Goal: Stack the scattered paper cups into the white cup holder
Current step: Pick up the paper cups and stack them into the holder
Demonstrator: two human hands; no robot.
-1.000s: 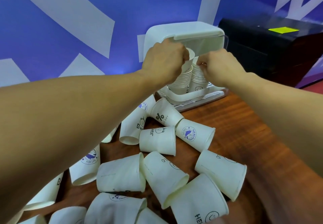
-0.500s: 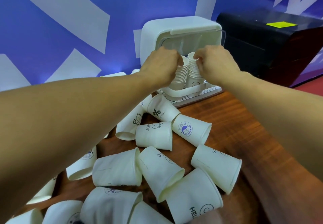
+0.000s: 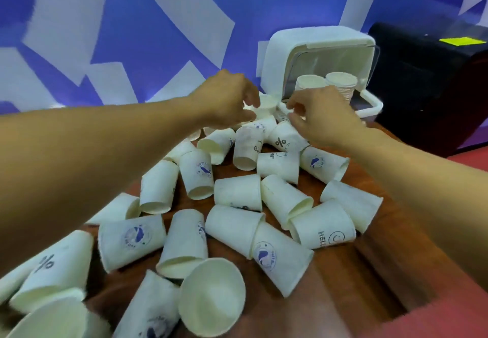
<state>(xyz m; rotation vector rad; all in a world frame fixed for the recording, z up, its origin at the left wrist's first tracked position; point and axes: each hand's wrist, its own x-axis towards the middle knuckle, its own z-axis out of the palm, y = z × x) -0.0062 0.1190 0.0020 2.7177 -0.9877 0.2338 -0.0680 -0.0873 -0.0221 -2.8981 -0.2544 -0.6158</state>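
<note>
Nearby, left hand (image 3: 227, 98) beside upright cup (image 3: 267, 105), holder (image 3: 303, 43) behind

White paper cups (image 3: 237, 192) with blue logos, white cup holder (image 3: 317, 44), reddish-brown wooden table (image 3: 356, 271), blue-and-white wall (image 3: 158, 20)

matt paper cups (image 3: 238, 193), glossy plastic holder (image 3: 314, 40) — polished wood table (image 3: 351, 279)

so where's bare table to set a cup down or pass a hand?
Free: the table near-right, between the scattered cups and the right forearm. Crowded: centre and left, cups touching; left hand and right hand fill the gap before the white cup holder.
</note>
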